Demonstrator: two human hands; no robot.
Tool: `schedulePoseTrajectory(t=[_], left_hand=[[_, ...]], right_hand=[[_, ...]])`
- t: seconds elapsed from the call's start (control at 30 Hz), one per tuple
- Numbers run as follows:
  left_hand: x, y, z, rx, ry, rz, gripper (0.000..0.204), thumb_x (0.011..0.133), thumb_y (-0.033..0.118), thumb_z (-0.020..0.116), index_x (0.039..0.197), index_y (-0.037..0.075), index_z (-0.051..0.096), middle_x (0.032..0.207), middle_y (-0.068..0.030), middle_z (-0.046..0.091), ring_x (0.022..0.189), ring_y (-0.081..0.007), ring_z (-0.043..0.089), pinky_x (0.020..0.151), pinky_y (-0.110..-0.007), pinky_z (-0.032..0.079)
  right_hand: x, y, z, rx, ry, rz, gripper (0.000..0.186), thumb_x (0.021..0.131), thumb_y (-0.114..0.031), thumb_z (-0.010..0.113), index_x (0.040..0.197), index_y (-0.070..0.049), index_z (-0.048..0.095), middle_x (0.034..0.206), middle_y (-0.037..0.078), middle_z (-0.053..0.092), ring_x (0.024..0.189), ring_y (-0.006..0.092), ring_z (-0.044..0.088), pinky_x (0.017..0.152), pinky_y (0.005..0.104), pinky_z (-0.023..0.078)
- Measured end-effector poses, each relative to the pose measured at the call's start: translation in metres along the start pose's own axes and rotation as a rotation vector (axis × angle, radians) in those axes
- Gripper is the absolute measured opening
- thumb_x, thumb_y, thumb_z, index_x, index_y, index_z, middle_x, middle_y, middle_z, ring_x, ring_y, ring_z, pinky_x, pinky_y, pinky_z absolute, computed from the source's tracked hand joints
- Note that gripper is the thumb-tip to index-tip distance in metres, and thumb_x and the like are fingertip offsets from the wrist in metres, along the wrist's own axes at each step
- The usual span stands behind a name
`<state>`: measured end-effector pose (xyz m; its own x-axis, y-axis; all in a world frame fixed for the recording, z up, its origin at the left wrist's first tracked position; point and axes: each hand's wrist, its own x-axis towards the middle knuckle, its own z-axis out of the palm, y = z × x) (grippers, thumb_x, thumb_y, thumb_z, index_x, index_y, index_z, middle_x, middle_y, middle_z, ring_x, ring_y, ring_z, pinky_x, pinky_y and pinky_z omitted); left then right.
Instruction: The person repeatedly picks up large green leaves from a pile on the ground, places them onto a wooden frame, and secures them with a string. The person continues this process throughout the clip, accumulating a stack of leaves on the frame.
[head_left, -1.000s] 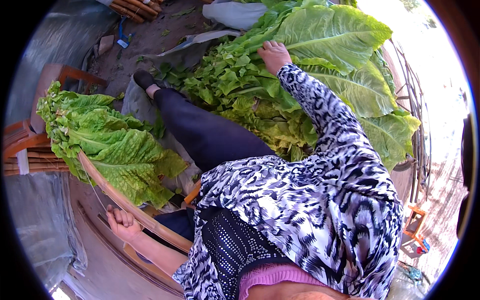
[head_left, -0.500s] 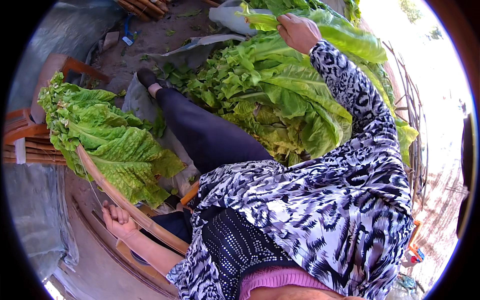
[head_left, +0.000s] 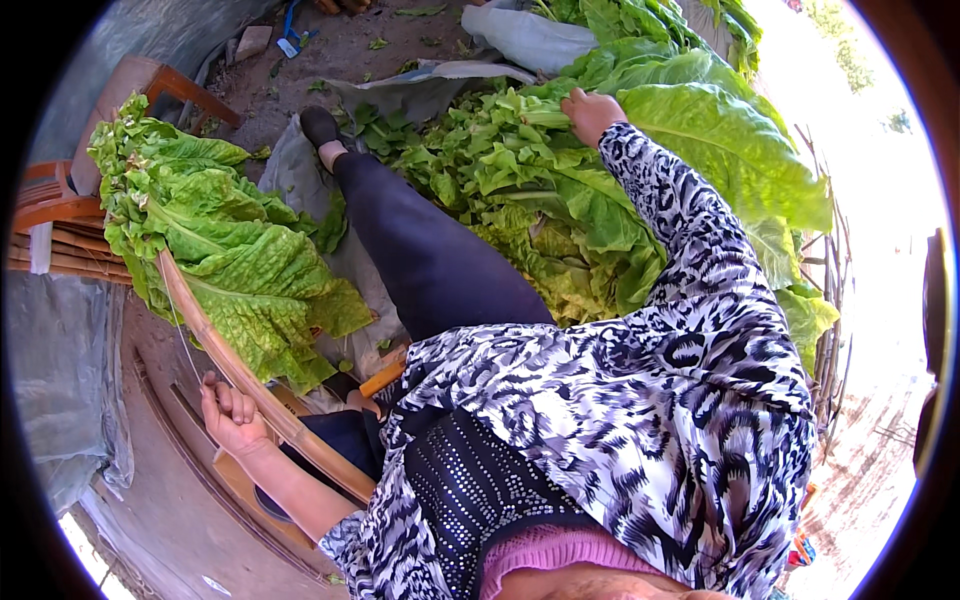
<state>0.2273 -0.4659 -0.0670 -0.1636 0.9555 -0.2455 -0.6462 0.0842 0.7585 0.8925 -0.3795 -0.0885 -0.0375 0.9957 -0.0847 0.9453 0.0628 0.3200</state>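
Green leaves point(head_left: 575, 205) lie beneath the outstretched right hand point(head_left: 593, 116).

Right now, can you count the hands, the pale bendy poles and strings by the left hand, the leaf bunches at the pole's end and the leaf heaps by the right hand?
Hands: 2, left hand and right hand
Pale pole: 1
String: 1
Leaf bunch: 1
Leaf heap: 1
Total: 6
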Motion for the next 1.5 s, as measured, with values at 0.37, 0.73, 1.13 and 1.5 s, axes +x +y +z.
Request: schedulePoseTrajectory(t=[0.37,0.73,1.13,1.5], left_hand=[[-0.003,-0.010,0.009,0.418,0.210,0.107,0.028,0.087,0.021,0.054,0.101,-0.002,0.059,0.056,0.0038,0.040,0.041,-0.0033,0.033,0.035,-0.018,0.022],[-0.034,0.008,0.059,0.582,-0.056,-0.004,0.038,0.085,0.033,0.060,0.096,-0.002,0.054,0.071,0.0003,0.050,0.063,-0.0075,0.049,0.055,-0.022,0.041],[-0.013,0.085,0.016,0.026,-0.255,0.211,0.055,0.084,0.044,0.058,0.122,0.006,0.049,0.062,0.0041,0.044,0.043,-0.0024,0.030,0.037,-0.018,0.020],[0.127,0.146,-0.140,1.576,0.550,0.161,0.028,0.082,0.032,0.058,0.085,0.006,0.067,0.082,-0.0151,0.065,0.079,-0.0276,0.063,0.072,-0.038,0.047]], right_hand=[[-0.016,-0.042,-0.141,0.033,0.431,-0.153,0.035,0.074,-0.027,0.067,0.099,-0.006,0.056,0.105,0.007,0.054,0.102,0.0247,0.048,0.090,0.0381,0.036],[-0.028,-0.384,-0.231,0.416,0.356,-0.865,0.029,0.062,-0.028,0.070,0.080,-0.008,0.058,0.081,0.005,0.057,0.087,0.0235,0.054,0.072,0.0353,0.042],[0.034,-0.372,-0.206,0.963,-0.721,-1.044,0.054,0.075,-0.034,0.069,0.116,-0.002,0.056,0.095,0.015,0.066,0.089,0.0232,0.062,0.081,0.0351,0.046],[0.205,-0.559,-0.191,0.861,-0.204,-0.800,0.055,0.069,-0.033,0.068,0.113,-0.002,0.059,0.102,0.020,0.063,0.094,0.0311,0.061,0.083,0.0379,0.047]])
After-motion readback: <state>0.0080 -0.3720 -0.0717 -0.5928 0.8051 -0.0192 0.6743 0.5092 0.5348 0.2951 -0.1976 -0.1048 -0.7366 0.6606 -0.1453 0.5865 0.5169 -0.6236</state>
